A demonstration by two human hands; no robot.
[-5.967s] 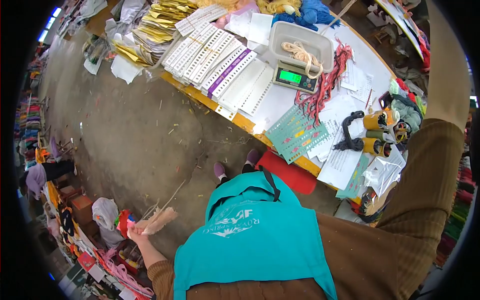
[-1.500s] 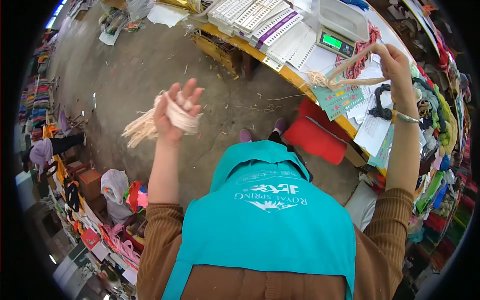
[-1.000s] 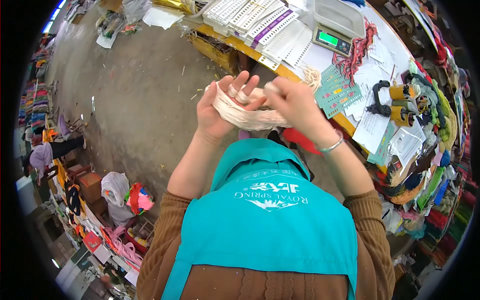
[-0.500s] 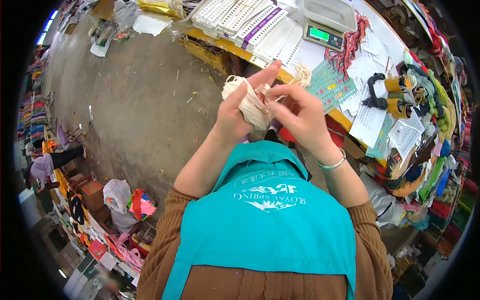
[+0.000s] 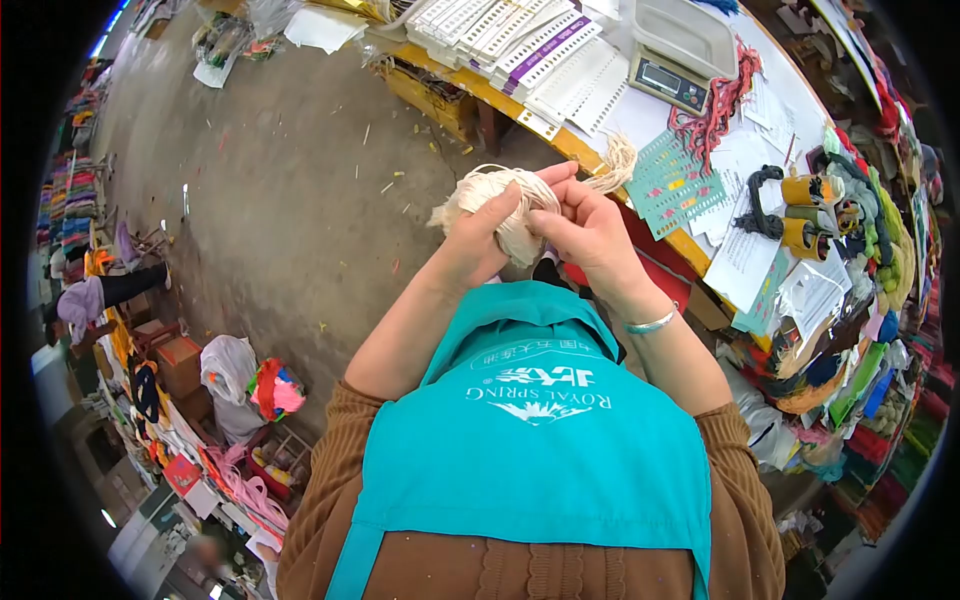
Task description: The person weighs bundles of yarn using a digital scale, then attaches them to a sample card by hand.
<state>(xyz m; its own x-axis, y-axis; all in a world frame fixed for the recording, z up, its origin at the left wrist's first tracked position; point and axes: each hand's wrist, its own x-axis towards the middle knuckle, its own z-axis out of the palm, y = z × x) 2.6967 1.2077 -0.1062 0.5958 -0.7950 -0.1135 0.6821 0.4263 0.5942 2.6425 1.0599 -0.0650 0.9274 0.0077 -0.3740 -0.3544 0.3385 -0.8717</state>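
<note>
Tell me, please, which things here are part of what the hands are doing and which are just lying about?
In hand:
left hand
right hand
cream yarn bundle, gripped between both

Lying about:
scale on the table
white perforated cards
green chart
red yarn

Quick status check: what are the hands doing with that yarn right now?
Left hand and right hand both gripping cream yarn bundle. Held above floor, short of table. Nothing in the way.

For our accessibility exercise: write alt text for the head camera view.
Both hands, left hand and right hand, grip a cream yarn bundle above a teal apron. A cluttered table with a digital scale stands beyond.
</note>
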